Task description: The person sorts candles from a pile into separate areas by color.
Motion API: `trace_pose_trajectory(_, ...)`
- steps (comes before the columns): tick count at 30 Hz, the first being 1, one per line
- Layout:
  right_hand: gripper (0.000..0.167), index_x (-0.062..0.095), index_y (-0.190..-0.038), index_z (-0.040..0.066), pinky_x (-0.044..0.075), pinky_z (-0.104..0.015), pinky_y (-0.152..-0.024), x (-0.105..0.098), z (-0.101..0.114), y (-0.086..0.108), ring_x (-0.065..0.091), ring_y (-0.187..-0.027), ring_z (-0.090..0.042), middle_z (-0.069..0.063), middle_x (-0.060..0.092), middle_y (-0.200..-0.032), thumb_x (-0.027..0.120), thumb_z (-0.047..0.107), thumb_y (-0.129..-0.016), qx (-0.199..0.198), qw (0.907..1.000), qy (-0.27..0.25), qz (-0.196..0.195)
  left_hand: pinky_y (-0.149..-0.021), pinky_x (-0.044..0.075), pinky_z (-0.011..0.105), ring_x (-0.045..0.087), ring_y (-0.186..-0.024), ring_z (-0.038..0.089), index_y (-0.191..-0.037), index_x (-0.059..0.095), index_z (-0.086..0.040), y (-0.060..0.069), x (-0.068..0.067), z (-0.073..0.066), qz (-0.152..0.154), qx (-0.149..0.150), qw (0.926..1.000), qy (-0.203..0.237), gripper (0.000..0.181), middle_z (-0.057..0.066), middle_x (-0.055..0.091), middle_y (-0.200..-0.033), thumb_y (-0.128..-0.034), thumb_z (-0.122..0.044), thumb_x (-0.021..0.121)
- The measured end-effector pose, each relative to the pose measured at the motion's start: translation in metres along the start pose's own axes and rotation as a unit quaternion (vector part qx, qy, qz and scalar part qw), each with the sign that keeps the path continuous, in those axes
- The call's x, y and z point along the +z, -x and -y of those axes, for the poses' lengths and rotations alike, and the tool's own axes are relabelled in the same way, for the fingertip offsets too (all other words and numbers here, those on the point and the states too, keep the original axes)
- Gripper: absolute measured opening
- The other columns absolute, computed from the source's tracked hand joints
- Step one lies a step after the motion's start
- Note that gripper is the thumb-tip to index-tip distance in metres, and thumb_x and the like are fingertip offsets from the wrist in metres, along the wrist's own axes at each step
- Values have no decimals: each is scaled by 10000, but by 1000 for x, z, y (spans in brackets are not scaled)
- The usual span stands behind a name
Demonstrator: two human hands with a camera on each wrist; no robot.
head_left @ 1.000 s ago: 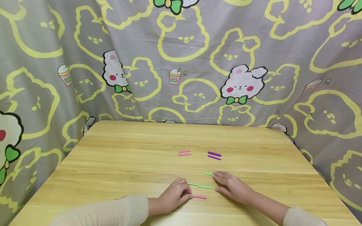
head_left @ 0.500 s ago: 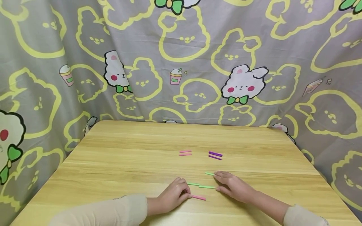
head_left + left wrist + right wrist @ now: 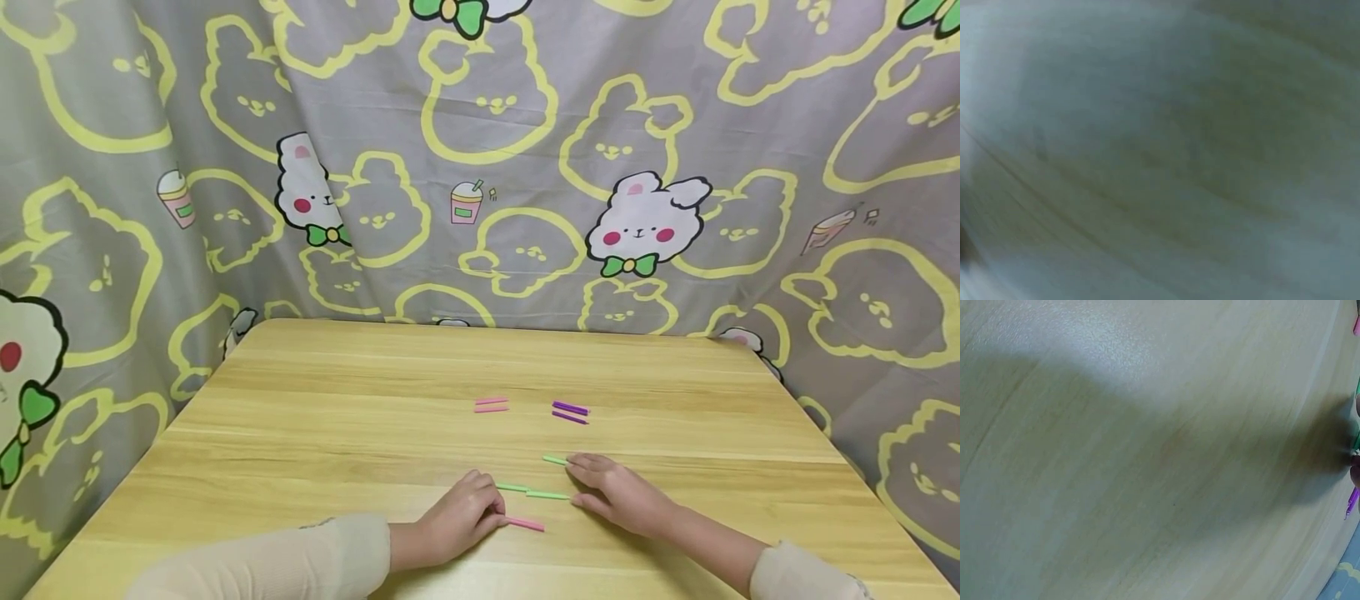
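My left hand (image 3: 463,518) is near the front of the table, its thumb and a fingertip pinching one end of a thin pink stick (image 3: 525,524). Just beyond it, two green sticks, a left one (image 3: 512,487) and a right one (image 3: 547,496), lie nearly end to end; the left one's far end is by my left fingers. My right hand (image 3: 618,496) lies on the table with its fingers extended. Its fingertips cover one end of another green stick (image 3: 554,460), and its thumb tip is at the right green stick's end. In the left wrist view no hand shows clearly.
Farther back, two pink sticks (image 3: 491,406) lie side by side, with several purple sticks (image 3: 570,412) to their right. A patterned curtain (image 3: 525,167) hangs behind and beside the wooden table (image 3: 337,392).
The free end of the pink stick in my left hand has shifted very slightly left and toward me. My right hand and the other sticks stay practically in place.
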State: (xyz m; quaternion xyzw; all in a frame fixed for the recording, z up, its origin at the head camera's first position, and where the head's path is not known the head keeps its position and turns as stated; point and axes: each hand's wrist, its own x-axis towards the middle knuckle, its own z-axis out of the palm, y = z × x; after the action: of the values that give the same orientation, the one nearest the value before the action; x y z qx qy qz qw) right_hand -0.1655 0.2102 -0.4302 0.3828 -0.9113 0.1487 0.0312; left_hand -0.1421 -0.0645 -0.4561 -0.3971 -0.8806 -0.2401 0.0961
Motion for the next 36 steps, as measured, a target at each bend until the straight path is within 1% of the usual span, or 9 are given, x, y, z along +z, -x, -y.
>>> trace_pose_trajectory(2, 441, 569, -1205, -71, 462, -485, -932, 0, 0, 0, 554, -1134, -387, -227, 579, -1237, 592, 248, -901, 11, 10000, -10, 9, -665, 364, 80, 377, -740, -9, -794, 626, -124, 0, 0, 0, 11, 10, 10000, -2, 123, -97, 516, -761, -869, -221, 634)
trace_pose_trajectory(5, 439, 571, -1204, -69, 464, -485, -929, 0, 1, 1, 554, -1133, -387, -226, 580, -1236, 594, 246, -899, 25, 10000, -21, 5, -663, 363, 79, 371, -744, -11, -798, 622, -123, 1, 1, 0, -12, -37, 9999, 112, 122, -96, 512, -761, -870, -221, 632)
trace_pose_trajectory(12, 444, 570, -1207, -65, 465, -482, -927, 0, 0, 1, 552, -1135, -390, -228, 577, -1238, 587, 258, -904, 65, 10000, -22, -1, -687, 408, 90, 421, -772, 16, -815, 626, -115, -3, 0, 2, -378, -20, 9991, 177, 89, -72, 557, -796, -850, -193, 649)
trace_pose_trajectory(18, 451, 562, -1218, -62, 461, -480, -934, 1, -1, 1, 546, -1147, -385, -225, 570, -1250, 579, 266, -910, 92, 10000, -27, 16, -704, 430, 106, 444, -787, 31, -847, 622, -87, -9, -5, 4, -293, -188, 9987, 364, 78, -38, 592, -828, -853, -161, 644)
trace_pose_trajectory(20, 453, 562, -1219, -61, 462, -480, -933, 2, -1, 1, 547, -1145, -384, -223, 571, -1250, 578, 270, -910, 67, 10000, -21, 5, -703, 433, 106, 451, -785, 34, -850, 623, -83, -11, -6, 5, -308, -215, 9985, 392, 77, -32, 597, -828, -848, -156, 648)
trace_pose_trajectory(29, 434, 584, -1198, -53, 479, -475, -912, 2, -2, 1, 559, -1130, -378, -206, 580, -1247, 580, 270, -908, -84, 9999, 71, -45, -697, 444, 136, 466, -789, 63, -831, 622, -81, -18, -9, 15, -631, -426, 9967, 279, 68, -24, 599, -819, -835, -137, 660)
trace_pose_trajectory(32, 428, 586, -1199, -47, 484, -474, -904, 2, -3, 1, 560, -1129, -377, -197, 584, -1246, 581, 268, -909, -140, 9999, 81, -36, -712, 457, 172, 487, -796, 92, -818, 620, -67, -20, -10, 19, -756, -463, 9956, 312, 72, 3, 607, -813, -831, -122, 664)
trace_pose_trajectory(36, 429, 586, -1205, -37, 484, -479, -903, 2, -3, 1, 559, -1130, -380, -188, 586, -1249, 578, 275, -910, -166, 9998, 98, -22, -731, 459, 207, 497, -806, 117, -813, 616, -63, -22, -12, 25, -816, -554, 9943, 397, 78, 20, 611, -813, -845, -123, 655)
